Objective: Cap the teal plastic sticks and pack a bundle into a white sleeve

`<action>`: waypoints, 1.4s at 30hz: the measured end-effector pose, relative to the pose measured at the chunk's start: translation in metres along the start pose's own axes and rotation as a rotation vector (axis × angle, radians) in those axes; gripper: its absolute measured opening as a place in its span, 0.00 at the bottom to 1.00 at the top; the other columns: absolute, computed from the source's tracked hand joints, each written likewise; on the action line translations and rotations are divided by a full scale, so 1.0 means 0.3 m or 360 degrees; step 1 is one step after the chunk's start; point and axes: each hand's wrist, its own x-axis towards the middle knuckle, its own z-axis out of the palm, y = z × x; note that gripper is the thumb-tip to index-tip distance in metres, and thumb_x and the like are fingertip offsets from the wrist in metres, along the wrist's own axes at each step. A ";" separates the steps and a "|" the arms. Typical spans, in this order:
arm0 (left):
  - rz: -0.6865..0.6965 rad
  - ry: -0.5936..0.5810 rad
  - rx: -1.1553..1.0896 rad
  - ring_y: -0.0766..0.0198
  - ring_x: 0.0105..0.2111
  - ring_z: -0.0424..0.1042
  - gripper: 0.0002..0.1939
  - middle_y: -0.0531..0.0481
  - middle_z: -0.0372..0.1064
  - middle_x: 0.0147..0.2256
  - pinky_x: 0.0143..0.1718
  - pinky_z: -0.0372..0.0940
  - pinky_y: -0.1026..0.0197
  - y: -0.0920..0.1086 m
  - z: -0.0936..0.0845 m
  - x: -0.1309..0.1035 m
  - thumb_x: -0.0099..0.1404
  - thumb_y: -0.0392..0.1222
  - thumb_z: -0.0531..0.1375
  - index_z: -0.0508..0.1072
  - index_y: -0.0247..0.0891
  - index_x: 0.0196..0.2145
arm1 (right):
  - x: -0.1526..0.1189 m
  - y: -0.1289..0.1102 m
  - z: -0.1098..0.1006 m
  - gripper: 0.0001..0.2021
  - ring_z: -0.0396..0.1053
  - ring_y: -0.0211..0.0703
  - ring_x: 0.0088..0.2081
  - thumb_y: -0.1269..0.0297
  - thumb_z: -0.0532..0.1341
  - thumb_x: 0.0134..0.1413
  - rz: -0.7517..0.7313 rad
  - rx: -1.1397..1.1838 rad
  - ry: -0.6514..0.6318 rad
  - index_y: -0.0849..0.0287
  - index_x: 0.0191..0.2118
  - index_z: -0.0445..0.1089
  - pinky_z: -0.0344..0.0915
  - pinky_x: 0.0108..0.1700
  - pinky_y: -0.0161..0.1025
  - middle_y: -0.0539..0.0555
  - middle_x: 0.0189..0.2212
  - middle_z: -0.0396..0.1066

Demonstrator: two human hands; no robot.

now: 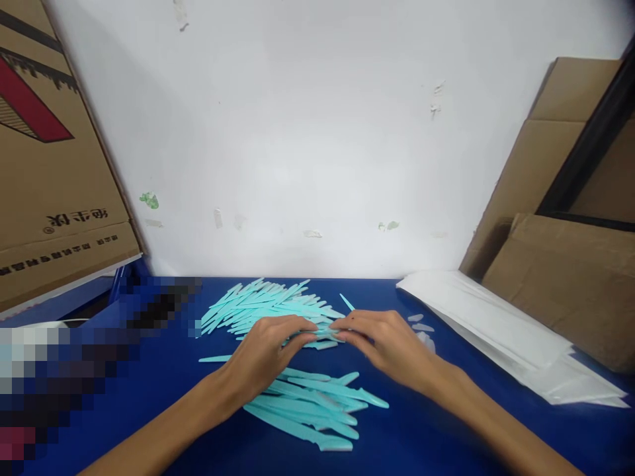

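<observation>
Left hand [272,340] and right hand [381,336] pinch a small blue-green piece [325,328] from both sides — partly hidden by fingers — over the blue table [397,449]. A big heap of blue-green sticks [262,304] lies behind it, a smaller heap [307,400] nearer. Little clear bits [423,327] lie beside the right hand.

At the left, a large brown cardboard box [84,178], printed in red and black, is seen. The white wall [297,132] is marked by small peeling scraps. At the right, flat white sheets [491,317] are stacked near brown cardboard panels [565,271].
</observation>
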 end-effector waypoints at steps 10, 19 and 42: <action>-0.0111 -0.0071 0.0154 0.59 0.38 0.76 0.11 0.48 0.77 0.40 0.39 0.69 0.59 0.014 -0.011 0.007 0.74 0.42 0.54 0.75 0.40 0.46 | 0.004 -0.019 0.000 0.16 0.76 0.43 0.38 0.57 0.52 0.70 0.0062 -0.0094 0.0007 0.52 0.53 0.73 0.69 0.39 0.37 0.53 0.44 0.78; -0.0137 -0.0087 0.0627 0.48 0.57 0.64 0.18 0.42 0.67 0.56 0.58 0.60 0.43 -0.076 -0.102 0.025 0.73 0.42 0.50 0.69 0.41 0.56 | 0.006 0.121 -0.119 0.17 0.76 0.47 0.38 0.55 0.49 0.70 0.0452 -0.0581 0.0124 0.52 0.48 0.74 0.66 0.37 0.39 0.52 0.45 0.77; -0.0731 -0.1000 0.0177 0.58 0.33 0.70 0.07 0.51 0.73 0.34 0.28 0.59 0.63 -0.073 -0.204 -0.002 0.61 0.47 0.61 0.78 0.45 0.32 | -0.133 0.487 -0.142 0.06 0.73 0.45 0.34 0.66 0.61 0.51 0.1118 -0.0455 -0.0603 0.51 0.33 0.77 0.57 0.31 0.37 0.52 0.33 0.77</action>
